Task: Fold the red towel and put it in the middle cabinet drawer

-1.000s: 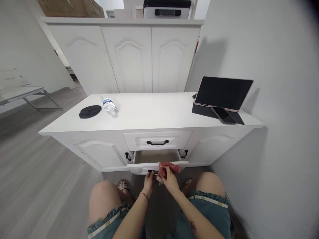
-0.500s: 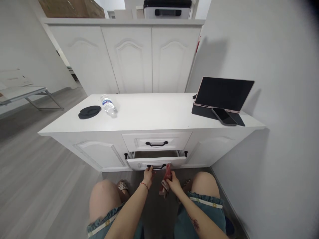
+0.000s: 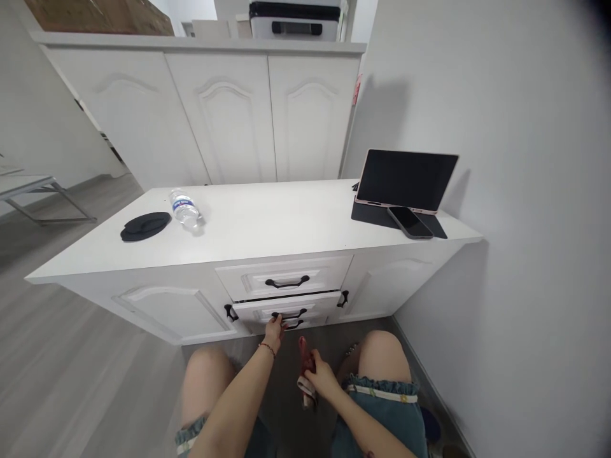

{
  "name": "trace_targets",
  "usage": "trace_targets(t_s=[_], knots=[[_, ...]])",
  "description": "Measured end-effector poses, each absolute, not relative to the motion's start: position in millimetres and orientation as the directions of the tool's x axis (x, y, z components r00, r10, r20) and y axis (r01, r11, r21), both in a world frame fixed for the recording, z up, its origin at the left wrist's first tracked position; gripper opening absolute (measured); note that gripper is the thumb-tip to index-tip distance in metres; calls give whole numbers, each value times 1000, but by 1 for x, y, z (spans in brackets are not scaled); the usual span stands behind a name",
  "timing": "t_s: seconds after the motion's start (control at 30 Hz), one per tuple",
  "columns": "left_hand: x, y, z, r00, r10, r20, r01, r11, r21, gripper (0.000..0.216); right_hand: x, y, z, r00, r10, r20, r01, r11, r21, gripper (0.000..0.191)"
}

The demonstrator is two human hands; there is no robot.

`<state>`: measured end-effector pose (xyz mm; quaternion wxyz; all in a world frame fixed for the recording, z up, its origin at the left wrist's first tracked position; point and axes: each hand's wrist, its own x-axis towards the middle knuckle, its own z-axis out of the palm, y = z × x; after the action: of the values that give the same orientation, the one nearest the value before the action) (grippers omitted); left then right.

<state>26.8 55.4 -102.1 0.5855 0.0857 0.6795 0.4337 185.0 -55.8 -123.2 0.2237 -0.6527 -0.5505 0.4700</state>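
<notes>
Currently, from the head view: clamping a red-and-cream cloth [image 3: 306, 360] in the right hand [image 3: 323, 377], before the slightly open middle drawer [image 3: 318, 305]; stretching lengthwise away from the camera, pointing red tip forward, cream end backward. Gripping a crosswise black handle [image 3: 294, 315] near its left end with the left hand [image 3: 273, 333].

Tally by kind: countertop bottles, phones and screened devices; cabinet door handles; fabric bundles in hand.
Clear blue-labelled plastic bottle: 1
Dark rectangular phone: 1
Pink-edged, black-screened device: 1
Curved black door handles: 2
Crumpled reddish fabric bundle, right hand: 1
Total: 6
</notes>
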Motion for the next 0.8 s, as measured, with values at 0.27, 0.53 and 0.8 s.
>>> trace_targets(t_s=[0.27,0.53,0.8], knots=[[27,67,-100,-308,625,-717,-381,610,695,12,178,-53,-130,-34,918,-394,575,-305,-760,23],[27,75,-100,-302,603,-738,-401,622,672,12,170,-52,-127,-6,895,-447,660,-332,-674,21],[33,19,-121,-271,696,-665,-441,524,728,19,175,-53,-136,34,890,-454,616,-377,-692,21]])
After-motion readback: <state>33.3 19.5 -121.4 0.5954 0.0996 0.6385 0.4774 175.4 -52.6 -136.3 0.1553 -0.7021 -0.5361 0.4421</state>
